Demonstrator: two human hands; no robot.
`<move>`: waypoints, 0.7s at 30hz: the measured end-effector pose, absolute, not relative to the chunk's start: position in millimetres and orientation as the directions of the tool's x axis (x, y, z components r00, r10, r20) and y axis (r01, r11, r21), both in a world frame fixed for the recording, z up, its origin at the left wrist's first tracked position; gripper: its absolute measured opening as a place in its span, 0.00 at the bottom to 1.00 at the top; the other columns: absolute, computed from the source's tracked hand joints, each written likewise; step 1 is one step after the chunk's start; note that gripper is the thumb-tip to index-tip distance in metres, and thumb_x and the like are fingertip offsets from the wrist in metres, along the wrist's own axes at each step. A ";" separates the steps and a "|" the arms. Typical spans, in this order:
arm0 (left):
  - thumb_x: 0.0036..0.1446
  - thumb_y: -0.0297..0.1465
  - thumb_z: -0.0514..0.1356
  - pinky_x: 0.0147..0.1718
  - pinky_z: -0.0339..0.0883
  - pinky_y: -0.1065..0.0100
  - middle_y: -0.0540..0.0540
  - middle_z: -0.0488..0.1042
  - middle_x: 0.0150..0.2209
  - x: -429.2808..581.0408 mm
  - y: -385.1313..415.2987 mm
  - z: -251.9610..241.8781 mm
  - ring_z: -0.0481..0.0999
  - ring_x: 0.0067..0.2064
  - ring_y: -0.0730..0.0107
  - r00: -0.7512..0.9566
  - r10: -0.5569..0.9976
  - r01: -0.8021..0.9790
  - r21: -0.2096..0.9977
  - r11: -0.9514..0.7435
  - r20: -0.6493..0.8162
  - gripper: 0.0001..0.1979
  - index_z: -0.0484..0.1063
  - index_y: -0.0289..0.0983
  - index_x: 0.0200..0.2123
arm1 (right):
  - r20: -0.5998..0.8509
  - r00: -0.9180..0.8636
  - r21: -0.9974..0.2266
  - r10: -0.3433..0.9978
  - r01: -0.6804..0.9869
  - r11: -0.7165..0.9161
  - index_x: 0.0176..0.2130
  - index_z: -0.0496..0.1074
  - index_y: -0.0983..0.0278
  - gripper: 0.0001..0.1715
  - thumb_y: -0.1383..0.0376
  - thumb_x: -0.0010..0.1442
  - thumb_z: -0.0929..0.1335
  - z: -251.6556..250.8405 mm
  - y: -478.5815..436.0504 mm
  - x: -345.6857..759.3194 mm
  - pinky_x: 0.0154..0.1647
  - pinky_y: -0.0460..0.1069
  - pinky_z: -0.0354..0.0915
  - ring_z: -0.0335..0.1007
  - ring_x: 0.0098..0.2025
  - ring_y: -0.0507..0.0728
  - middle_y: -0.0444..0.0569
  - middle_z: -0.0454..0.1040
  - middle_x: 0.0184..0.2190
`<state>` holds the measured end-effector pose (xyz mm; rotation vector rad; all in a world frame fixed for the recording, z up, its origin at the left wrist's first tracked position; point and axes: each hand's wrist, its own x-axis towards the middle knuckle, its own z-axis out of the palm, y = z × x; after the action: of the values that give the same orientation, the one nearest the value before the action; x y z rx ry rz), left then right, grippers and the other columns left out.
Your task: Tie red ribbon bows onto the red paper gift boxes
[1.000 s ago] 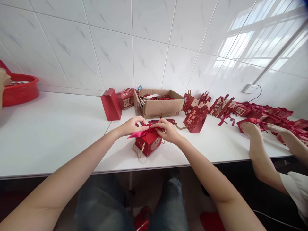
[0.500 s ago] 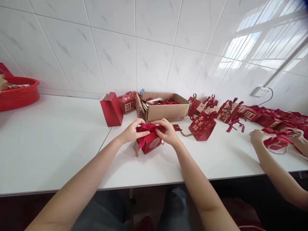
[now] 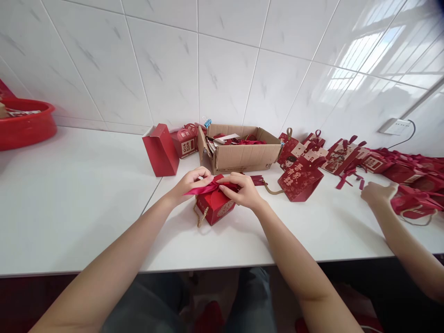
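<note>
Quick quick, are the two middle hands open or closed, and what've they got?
Left hand: closed, pinching the shiny magenta satiny ribbon on the small red cardboard box.
Right hand: closed, holding the same ribbon.

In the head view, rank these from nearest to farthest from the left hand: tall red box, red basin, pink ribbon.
1. Pink ribbon, touching the left hand.
2. Tall red box, behind and left.
3. Red basin, far left.

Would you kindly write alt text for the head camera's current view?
A person's left hand and right hand hold a red ribbon atop a small red box on a white table, before an open cardboard box; a co-worker's hand is at right.
</note>
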<state>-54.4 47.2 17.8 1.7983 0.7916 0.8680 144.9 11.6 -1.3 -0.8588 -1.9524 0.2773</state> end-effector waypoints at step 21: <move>0.47 0.36 0.60 0.36 0.62 0.64 0.45 0.68 0.37 -62.3 32.7 28.4 0.66 0.37 0.66 0.646 0.703 0.106 0.877 -0.469 0.298 0.08 0.67 0.37 0.26 | 0.474 -0.205 -0.786 0.857 0.340 0.516 0.31 0.79 0.63 0.09 0.59 0.53 0.72 3.6 -6.2 133.9 0.34 0.48 0.66 0.73 0.32 0.54 0.48 0.79 0.31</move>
<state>-62.3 32.7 28.4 1.9542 0.6348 0.8266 133.9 -6.2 3.6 -1.0041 -1.7767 0.6594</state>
